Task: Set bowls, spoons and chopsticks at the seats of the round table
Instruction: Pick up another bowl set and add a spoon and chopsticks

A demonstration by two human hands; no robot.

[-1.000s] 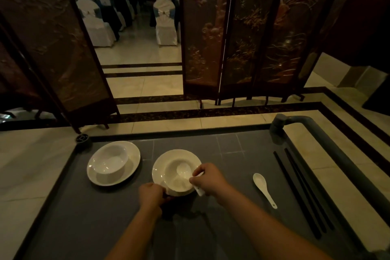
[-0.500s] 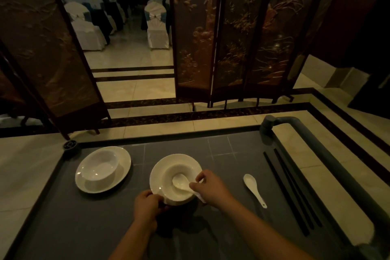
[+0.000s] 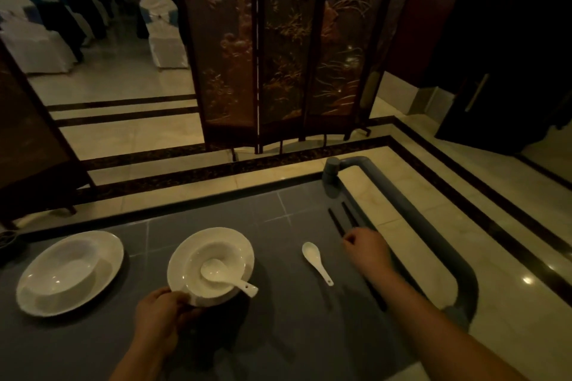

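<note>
Two plates: left plate point(image 3: 102, 257) and mid plate point(image 3: 235, 244), apart on the tabletop point(image 3: 294, 226).
Two bowls: left bowl point(image 3: 62, 275) on the left plate; mid bowl point(image 3: 198, 260) on the mid plate.
Two spoons: bowl spoon point(image 3: 216, 272) lies in the mid bowl, its stem over the rim to the right; loose spoon point(image 3: 314, 257) lies on the tabletop between the mid plate and the right grip.
Chopsticks point(image 3: 337, 219): at least two dark sticks by the handle point(image 3: 402, 210); full count unclear.
Left grip point(image 3: 164, 315): grasping the mid plate's near rim.
Right grip point(image 3: 368, 252): fingers curled over the chopsticks; cannot tell whether it has them. The loose spoon lies just left of it, apart.
</note>
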